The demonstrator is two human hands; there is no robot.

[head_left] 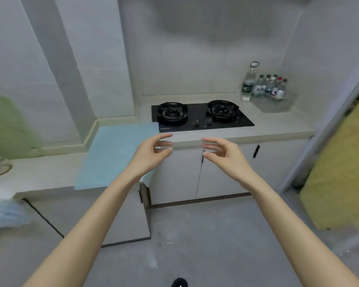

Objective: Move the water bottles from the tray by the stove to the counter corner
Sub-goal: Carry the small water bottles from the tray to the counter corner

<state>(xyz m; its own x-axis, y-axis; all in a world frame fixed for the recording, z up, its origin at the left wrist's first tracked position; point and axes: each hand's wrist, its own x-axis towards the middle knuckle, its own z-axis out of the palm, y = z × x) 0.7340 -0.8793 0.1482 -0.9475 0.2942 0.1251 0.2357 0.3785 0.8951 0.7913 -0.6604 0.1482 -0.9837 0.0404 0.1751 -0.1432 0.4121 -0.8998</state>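
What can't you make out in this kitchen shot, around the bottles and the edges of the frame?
- Small bottles in the clear tray, head view: they overlap and are small, so the exact count and labels are unclear.
- Tall bottle: label too small to read.
- Green object, left edge: blurred and cut off.
- Stove knobs: settings too small to tell.
- Left hand and right hand: empty, nothing hidden.

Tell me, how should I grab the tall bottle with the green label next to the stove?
Probably around its body, at or just above the green label, coming from the stove side. The tall bottle stands upright at the left end of the group, so that side is free; the small bottles crowd its right.
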